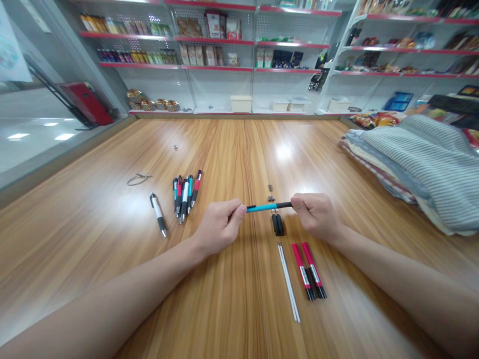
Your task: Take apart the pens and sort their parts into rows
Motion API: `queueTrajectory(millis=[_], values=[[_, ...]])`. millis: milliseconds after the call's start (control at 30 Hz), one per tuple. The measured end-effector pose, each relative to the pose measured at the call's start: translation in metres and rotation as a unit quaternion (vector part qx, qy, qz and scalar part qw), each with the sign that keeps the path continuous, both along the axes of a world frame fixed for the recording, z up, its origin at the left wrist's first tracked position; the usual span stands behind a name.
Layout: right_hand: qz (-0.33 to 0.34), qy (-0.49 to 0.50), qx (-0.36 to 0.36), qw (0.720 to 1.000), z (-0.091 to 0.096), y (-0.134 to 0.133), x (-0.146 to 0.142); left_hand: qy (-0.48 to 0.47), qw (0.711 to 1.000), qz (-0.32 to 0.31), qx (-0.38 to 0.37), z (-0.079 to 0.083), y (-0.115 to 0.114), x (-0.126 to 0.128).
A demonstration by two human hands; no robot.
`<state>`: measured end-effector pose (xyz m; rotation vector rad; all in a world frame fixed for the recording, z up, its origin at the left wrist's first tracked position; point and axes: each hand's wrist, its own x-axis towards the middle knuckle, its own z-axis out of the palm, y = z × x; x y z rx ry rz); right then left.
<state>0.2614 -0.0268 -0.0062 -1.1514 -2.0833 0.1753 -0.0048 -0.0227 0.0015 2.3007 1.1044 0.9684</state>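
A teal pen (267, 206) with a black end is held level just above the wooden table (112, 239), gripped at both ends. My left hand (219, 226) pinches its left end and my right hand (316, 214) pinches the black right end. Under the pen lie two short black pen parts (277, 224) and small dark bits (270, 192). Nearer me lie two thin white refills (288, 281) and two red pen barrels (309, 270). To the left lies a cluster of several assembled pens (185, 197) and a single white pen (158, 215).
Folded striped cloths (419, 159) are piled on the table's right side. A thin loop of cord (137, 179) and a tiny metal piece (175, 147) lie at the left. Shop shelves (213, 65) with packaged goods line the back wall.
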Motion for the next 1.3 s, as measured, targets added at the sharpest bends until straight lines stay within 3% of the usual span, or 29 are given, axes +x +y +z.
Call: queueTrajectory(millis=[367, 967, 1300], values=[[-0.010, 0.011, -0.016, 1.000, 0.0007, 0.0013, 0.0007, 0.044, 0.998, 0.035, 0.018, -0.0005, -0.0020, 0.0052], [0.035, 0.021, -0.036, 0.998, 0.0050, -0.0038, -0.0049, -0.020, 0.998, 0.038, 0.050, -0.0046, 0.0014, 0.0041], [0.058, -0.032, -0.026, 0.997, 0.0050, -0.0010, -0.0039, -0.061, 0.996, 0.029, 0.053, -0.0063, 0.0006, 0.0039]])
